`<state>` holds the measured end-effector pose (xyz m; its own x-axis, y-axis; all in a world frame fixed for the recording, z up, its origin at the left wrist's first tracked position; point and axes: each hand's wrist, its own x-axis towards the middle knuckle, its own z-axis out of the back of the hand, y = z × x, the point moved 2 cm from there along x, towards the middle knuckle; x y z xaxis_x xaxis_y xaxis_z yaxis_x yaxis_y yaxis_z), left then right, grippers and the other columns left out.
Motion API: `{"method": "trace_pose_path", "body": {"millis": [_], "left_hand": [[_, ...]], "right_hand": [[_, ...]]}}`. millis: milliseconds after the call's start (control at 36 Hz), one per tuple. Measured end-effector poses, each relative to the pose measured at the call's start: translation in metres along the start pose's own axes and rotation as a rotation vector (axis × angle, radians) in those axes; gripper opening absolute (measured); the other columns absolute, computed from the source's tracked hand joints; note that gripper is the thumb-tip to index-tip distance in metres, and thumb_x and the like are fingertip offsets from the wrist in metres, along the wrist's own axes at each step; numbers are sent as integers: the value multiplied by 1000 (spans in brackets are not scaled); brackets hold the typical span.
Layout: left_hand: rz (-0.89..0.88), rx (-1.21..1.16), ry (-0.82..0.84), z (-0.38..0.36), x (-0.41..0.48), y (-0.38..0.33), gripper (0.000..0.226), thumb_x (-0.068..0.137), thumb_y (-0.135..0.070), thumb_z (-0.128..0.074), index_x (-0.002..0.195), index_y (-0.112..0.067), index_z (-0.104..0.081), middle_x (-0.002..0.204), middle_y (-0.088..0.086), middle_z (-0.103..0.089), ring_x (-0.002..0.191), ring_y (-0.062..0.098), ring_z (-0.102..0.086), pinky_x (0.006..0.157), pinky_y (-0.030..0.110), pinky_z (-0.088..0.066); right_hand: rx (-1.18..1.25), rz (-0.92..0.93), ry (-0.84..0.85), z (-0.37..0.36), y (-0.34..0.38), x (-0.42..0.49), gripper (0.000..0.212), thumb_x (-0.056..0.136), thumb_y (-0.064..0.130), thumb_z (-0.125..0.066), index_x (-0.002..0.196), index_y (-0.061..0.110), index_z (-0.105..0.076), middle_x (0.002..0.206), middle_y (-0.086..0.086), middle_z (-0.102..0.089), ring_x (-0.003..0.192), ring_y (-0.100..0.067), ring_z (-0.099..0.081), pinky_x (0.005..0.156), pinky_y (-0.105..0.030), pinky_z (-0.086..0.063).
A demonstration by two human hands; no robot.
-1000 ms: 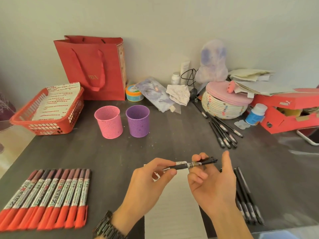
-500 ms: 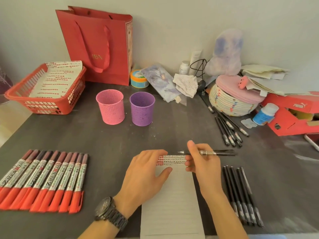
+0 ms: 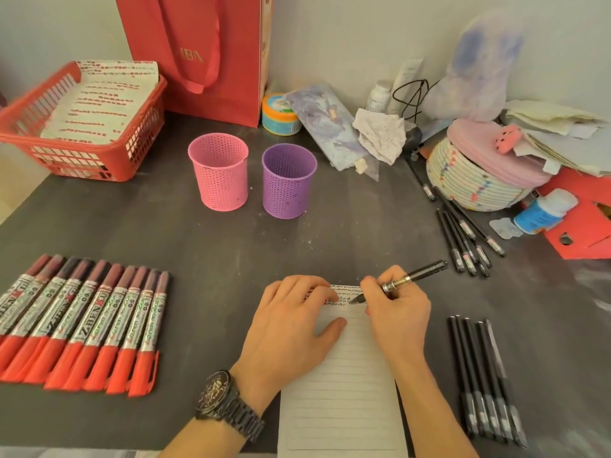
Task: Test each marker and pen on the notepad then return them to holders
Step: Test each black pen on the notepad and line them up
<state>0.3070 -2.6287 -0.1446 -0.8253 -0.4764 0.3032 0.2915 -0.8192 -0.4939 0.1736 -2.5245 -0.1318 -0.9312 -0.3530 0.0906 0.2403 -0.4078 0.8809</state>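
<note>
While the right hand (image 3: 396,312) pinched the slim black pen with a silver band (image 3: 413,277) between thumb and curled fingers, the pen's tip sat down at the top line of the white lined notepad (image 3: 340,391), right beside a row of small scribbles. The pen's rear end tilted up and to the right.

Left hand (image 3: 294,322): fingers straight and slightly spread, lying flat on the notepad's upper left corner, thumb on the paper. It gripped nothing. Black metal wristwatch (image 3: 218,398) on that wrist.

The notepad lay on the dark grey tabletop (image 3: 198,246), at the near edge, centre.

Holders: pink perforated plastic cup (image 3: 220,173) and purple perforated plastic cup (image 3: 288,181), both upright, side by side, apart from each other, well behind the notepad. No pens visible inside either.

Row of silver-bodied markers with red caps (image 3: 82,325) lay side by side and touching, left of the notepad, caps toward the near edge. A set of black pens (image 3: 486,375) lay in parallel right of the notepad. A second loose bunch of black pens (image 3: 463,236) lay further back on the right, next to a white woven basket with a pink lid (image 3: 472,183).

Back left: red slotted plastic basket (image 3: 109,160) holding marked paper, red paper bag (image 3: 211,44) standing against the wall.
</note>
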Motion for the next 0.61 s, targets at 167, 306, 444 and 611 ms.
{"method": "trace_pose_path", "body": {"millis": [167, 306, 444, 611], "left_hand": [[-6, 1, -14, -1, 0, 0, 32, 88, -54, -53, 109, -33, -63, 119, -20, -55, 116, 6, -49, 101, 26, -31], [-3, 7, -8, -1, 0, 0, 32, 88, -55, -53, 109, -34, -62, 119, -20, -55, 116, 5, -48, 101, 25, -28], [0, 18, 10, 0, 1, 0, 33, 89, -57, -51, 110, -35, -62, 120, -21, -54, 117, 4, -47, 102, 23, -25], [-2, 13, -1, 0, 0, 0, 32, 88, -56, -51, 110, -35, -62, 119, -21, -55, 117, 4, -48, 103, 23, -25]], "right_hand": [[-20, 19, 11, -2, 1, 0, 26, 82, 17, -66, 64, 13, -48, 53, -14, -56, 49, -11, -44, 53, -24, -40], [-30, 30, 6, -1, 2, 0, 27, 82, 17, -66, 64, 12, -48, 57, -18, -55, 55, -30, -48, 57, -29, -41], [-37, 37, 6, -1, 2, 0, 27, 83, 17, -66, 64, 14, -47, 55, -16, -56, 50, -13, -41, 53, -27, -39], [-26, 52, 2, -1, 0, 1, 27, 82, 19, -65, 65, 16, -45, 51, -11, -51, 47, -10, -37, 51, -23, -37]]}}
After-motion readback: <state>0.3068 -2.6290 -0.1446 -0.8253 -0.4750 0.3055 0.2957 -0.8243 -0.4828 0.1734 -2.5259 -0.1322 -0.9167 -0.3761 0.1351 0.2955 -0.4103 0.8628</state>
